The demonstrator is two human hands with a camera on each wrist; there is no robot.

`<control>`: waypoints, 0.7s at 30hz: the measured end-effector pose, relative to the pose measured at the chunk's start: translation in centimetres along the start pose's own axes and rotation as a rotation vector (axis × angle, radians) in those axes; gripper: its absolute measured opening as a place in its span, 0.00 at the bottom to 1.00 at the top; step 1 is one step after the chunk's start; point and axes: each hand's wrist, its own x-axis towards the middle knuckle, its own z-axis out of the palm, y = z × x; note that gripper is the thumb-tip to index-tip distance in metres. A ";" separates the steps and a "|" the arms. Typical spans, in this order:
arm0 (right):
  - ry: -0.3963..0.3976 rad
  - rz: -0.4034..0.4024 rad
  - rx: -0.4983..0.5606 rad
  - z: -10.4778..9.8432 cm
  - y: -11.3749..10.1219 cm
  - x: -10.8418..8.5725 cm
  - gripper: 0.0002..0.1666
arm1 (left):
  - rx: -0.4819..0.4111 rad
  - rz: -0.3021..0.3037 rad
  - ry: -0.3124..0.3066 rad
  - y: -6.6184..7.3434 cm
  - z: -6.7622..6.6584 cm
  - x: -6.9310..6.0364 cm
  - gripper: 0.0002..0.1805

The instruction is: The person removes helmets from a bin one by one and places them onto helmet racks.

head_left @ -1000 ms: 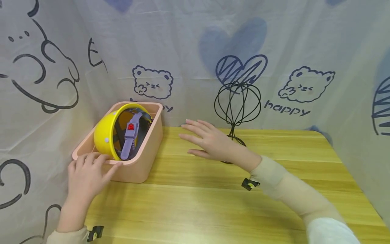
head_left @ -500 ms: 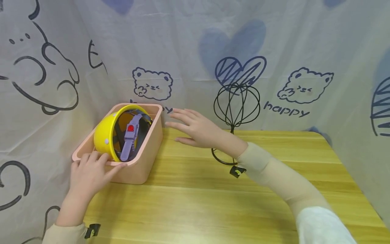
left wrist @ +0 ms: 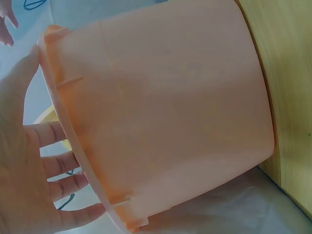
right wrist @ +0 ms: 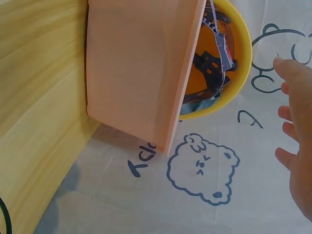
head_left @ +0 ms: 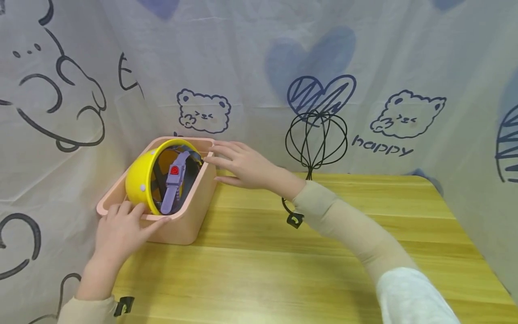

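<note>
A yellow helmet (head_left: 139,180) with a purple strap piece (head_left: 175,180) sits tilted inside a pink bin (head_left: 198,213). The left hand (head_left: 120,234) rests its fingers on the bin's near rim, thumb spread to the right along it; the left wrist view has this hand (left wrist: 29,161) at the rim of the bin (left wrist: 170,107). Over the far right rim reaches the right hand (head_left: 243,166), fingers extended; whether it touches is unclear. From the right wrist, that hand (right wrist: 297,117) appears apart from the helmet (right wrist: 241,58), fingers loosely bent.
A black wire whisk-shaped stand (head_left: 309,164) is behind the right forearm on the wooden table (head_left: 283,270). Printed curtains (head_left: 251,67) hang along the back and both sides.
The right hand has moved left, from over the table to the bin's right rim. The left hand has shifted slightly and stays at the near rim. Bin and helmet look unmoved.
</note>
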 end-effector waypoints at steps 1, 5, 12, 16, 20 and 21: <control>-0.002 0.004 0.002 0.1 0.0 0.3 0.30 | -0.007 -0.015 -0.016 0.0 0.0 -0.1 0.41; -0.013 0.015 0.000 0.6 0.0 1.4 0.30 | -0.031 -0.041 -0.032 0.0 0.1 -0.3 0.42; -0.013 0.040 -0.027 1.2 -0.3 3.2 0.30 | -0.065 -0.044 -0.033 0.0 0.2 -0.3 0.41; -0.025 0.049 -0.016 1.8 -0.6 4.1 0.32 | -0.078 -0.049 -0.031 0.0 0.4 -0.3 0.40; -0.081 0.072 -0.003 2.2 -1.1 5.0 0.37 | -0.084 -0.055 -0.031 0.0 0.5 -0.3 0.40; -0.095 0.086 0.002 2.3 -1.2 5.2 0.39 | -0.084 -0.057 -0.032 0.0 0.5 -0.3 0.40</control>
